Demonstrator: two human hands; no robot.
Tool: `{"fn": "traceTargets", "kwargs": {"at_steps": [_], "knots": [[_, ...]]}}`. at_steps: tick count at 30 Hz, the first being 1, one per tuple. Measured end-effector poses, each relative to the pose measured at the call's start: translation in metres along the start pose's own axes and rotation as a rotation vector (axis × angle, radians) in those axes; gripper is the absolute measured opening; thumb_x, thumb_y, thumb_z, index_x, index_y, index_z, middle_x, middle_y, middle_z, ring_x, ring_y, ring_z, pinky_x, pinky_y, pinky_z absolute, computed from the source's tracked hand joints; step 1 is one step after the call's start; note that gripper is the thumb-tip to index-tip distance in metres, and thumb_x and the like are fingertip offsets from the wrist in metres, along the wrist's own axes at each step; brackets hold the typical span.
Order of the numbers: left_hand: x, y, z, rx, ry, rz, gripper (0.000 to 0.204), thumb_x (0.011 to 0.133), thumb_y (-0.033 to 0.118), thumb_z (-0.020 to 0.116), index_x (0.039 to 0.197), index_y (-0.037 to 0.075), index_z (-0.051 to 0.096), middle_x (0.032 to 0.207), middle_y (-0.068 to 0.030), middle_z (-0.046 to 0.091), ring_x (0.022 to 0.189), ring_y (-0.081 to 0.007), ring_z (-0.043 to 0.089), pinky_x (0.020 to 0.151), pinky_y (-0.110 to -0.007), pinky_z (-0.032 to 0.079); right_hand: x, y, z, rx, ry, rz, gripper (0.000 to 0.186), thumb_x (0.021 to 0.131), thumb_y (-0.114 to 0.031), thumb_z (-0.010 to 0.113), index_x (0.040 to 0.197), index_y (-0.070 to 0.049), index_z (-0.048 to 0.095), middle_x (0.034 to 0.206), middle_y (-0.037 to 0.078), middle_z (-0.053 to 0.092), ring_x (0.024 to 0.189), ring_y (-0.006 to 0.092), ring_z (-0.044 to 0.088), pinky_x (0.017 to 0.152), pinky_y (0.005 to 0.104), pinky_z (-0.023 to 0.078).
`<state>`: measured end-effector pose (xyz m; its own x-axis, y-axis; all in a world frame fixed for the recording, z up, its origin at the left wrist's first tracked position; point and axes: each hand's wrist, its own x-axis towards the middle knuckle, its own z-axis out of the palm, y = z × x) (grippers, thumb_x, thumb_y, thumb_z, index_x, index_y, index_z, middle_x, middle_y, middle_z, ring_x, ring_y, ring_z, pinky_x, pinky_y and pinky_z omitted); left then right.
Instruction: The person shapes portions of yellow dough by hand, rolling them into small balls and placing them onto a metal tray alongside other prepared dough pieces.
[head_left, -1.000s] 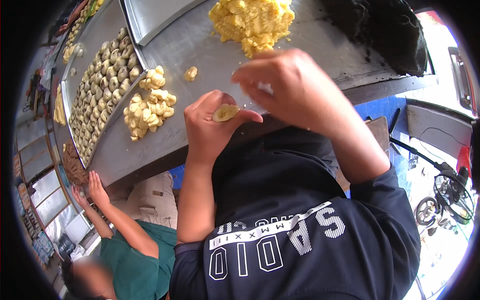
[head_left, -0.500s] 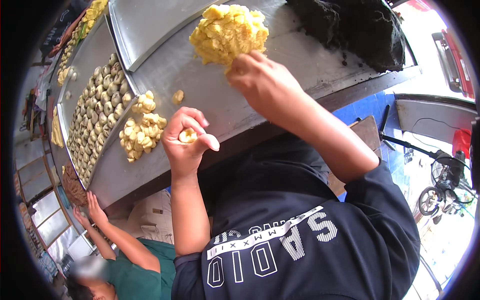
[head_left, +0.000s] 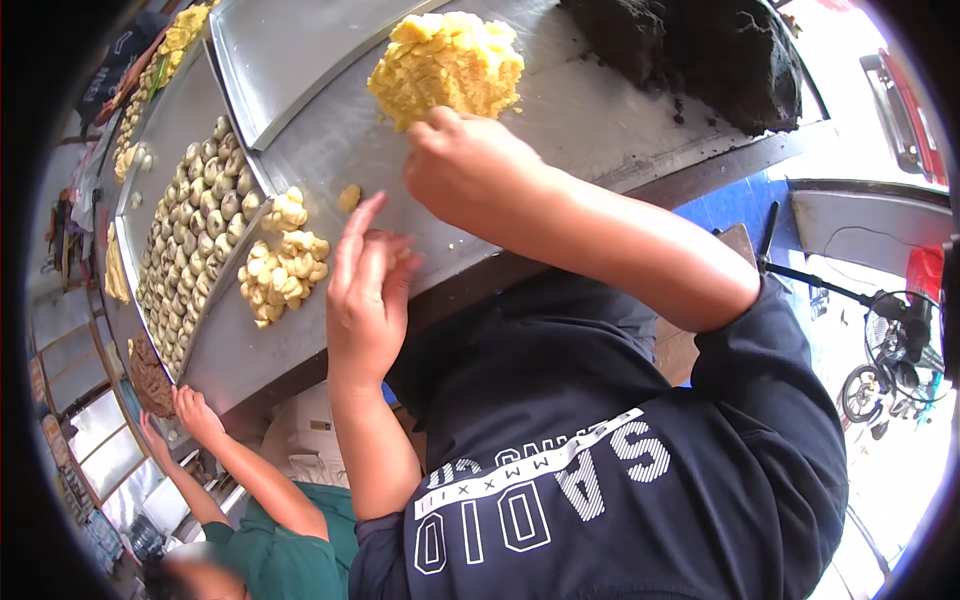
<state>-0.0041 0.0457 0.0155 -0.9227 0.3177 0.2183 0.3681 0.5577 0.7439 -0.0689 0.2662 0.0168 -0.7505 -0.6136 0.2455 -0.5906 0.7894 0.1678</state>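
My right hand (head_left: 470, 165) is closed, thumb and fingers drawn together at the near side of a yellow dough mound (head_left: 445, 65). Whatever its fingers hold, if anything, is hidden. Nearer the table's front edge, my left hand (head_left: 368, 290) is raised, slightly blurred, with the index finger stretched and the other fingers curled toward the thumb. What lies inside those curled fingers cannot be made out. Just left of it, several small pale yellow dough pieces (head_left: 283, 275) lie heaped, and one loose dough piece (head_left: 349, 198) rests beyond the fingertips.
A metal tray (head_left: 205, 215) at left carries rows of small filled dough balls. Another metal tray (head_left: 290, 60) stands behind. A large dark brown mass (head_left: 690, 60) sits at far right. At lower left, a co-worker in a green shirt (head_left: 290, 540) reaches toward a brown lump (head_left: 150, 375).
My right hand has shifted left along the mound's near side. The fingers of my left hand have moved, and the flat dough piece seen in its palm before is now out of sight.
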Motion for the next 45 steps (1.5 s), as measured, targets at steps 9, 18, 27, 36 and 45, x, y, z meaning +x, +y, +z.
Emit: {"fn": "traceTargets", "kwargs": {"at_steps": [9,18,27,36,45], "knots": [[-0.003,-0.027,0.007,0.184,0.069,0.176,0.055,0.109,-0.003,0.075,0.163,0.002,0.064,0.126,-0.0156,0.086,0.106,-0.0251,0.084,0.096,-0.037,0.066,-0.033,0.035,-0.014,0.464,0.258,0.144,0.009,0.094,-0.012,0.073,0.086,-0.007,0.076,0.097,0.011,0.077,0.093,0.032,0.081,0.082,0.0435,0.067],[0.001,-0.02,-0.029,-0.073,-0.206,-0.118,0.067,0.109,0.015,0.083,0.169,0.003,0.059,0.133,-0.0084,0.085,0.102,-0.0072,0.069,0.092,-0.026,0.056,-0.043,0.024,0.001,0.483,0.305,0.106,0.006,0.094,-0.012,0.077,0.093,-0.008,0.08,0.105,0.013,0.075,0.107,0.0328,0.075,0.096,0.0445,0.063],[-0.007,-0.039,-0.023,-0.398,-0.166,-0.167,0.06,0.107,0.006,0.083,0.163,0.002,0.065,0.122,-0.0099,0.086,0.089,-0.0075,0.073,0.084,-0.024,0.06,-0.056,0.014,-0.008,0.766,0.12,-0.134,0.021,0.089,-0.011,0.073,0.106,-0.007,0.085,0.116,0.008,0.074,0.112,0.0297,0.072,0.098,0.0414,0.061],[-0.031,-0.027,-0.005,-0.116,0.085,-0.092,0.039,0.104,-0.003,0.082,0.143,-0.001,0.079,0.108,-0.0089,0.089,0.1,-0.0176,0.082,0.1,-0.033,0.063,-0.07,-0.001,0.005,0.621,0.248,0.224,0.015,0.092,-0.017,0.083,0.106,-0.011,0.083,0.122,0.006,0.075,0.115,0.0288,0.071,0.1,0.0418,0.062],[-0.028,-0.008,0.003,0.03,0.077,-0.067,0.039,0.112,0.008,0.076,0.149,-0.004,0.073,0.157,-0.0229,0.071,0.131,-0.0279,0.078,0.115,-0.045,0.06,-0.064,0.025,0.014,0.507,0.385,0.076,0.019,0.089,-0.021,0.073,0.102,-0.014,0.086,0.126,-0.002,0.078,0.122,0.0262,0.069,0.105,0.041,0.059]]}}
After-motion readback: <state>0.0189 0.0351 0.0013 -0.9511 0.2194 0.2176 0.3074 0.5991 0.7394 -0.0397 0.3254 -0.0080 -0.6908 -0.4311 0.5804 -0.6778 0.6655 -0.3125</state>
